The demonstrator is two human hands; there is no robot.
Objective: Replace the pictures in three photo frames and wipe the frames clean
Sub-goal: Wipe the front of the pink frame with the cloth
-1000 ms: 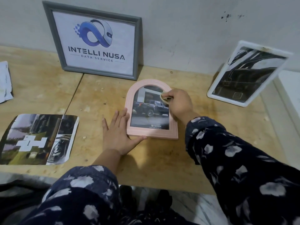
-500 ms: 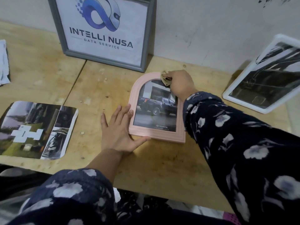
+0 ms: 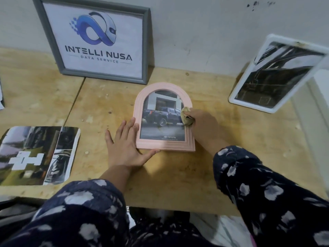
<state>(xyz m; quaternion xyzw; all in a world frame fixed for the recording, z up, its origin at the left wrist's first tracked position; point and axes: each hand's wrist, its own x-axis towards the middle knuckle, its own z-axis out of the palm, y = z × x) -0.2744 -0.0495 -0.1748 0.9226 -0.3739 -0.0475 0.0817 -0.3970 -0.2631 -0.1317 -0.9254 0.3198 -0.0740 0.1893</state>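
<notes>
A pink arched photo frame (image 3: 140,107) lies flat on the wooden table (image 3: 222,139), holding a picture of a dark pickup truck. My left hand (image 3: 125,148) lies flat on the table, fingers spread, pressed against the frame's lower left corner. My right hand (image 3: 203,125) grips a small beige cloth (image 3: 186,116) and presses it on the frame's right side, halfway up. A grey frame (image 3: 146,47) with a logo print leans on the wall behind. A white frame (image 3: 249,75) with a dark picture leans at the right.
Loose printed pictures (image 3: 37,154) lie on the table at the left, near the front edge. A sliver of white paper (image 3: 1,100) shows at the far left edge. A white block (image 3: 320,90) stands behind the white frame at the right.
My right hand with the cloth moved from the top of the pink frame's arch down to the middle of its right side. My left hand stayed at the lower left corner.
</notes>
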